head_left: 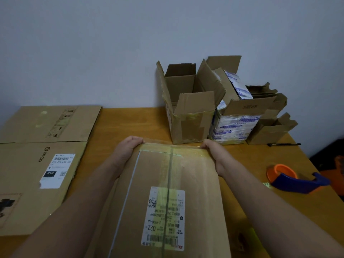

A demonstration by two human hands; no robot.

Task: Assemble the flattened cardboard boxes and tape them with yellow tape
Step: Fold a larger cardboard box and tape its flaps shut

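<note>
A closed cardboard box [195, 183] with a white shipping label stands right in front of me, its top flaps joined by a strip of yellow tape [170, 175] along the seam. A second yellow strip crosses the far edge. My left hand [128, 148] grips the far left corner of the box, fingers curled over the edge. My right hand [214, 151] grips the far right corner the same way. The orange and blue tape dispenser [296, 180] lies on the table to the right, apart from both hands.
Flattened cardboard boxes [46, 142] lie stacked on the left of the wooden table [130, 123]. Three assembled open boxes [188, 108] stand at the back right against the wall. A black pen [283, 144] lies beside them. The table's right edge runs close behind the dispenser.
</note>
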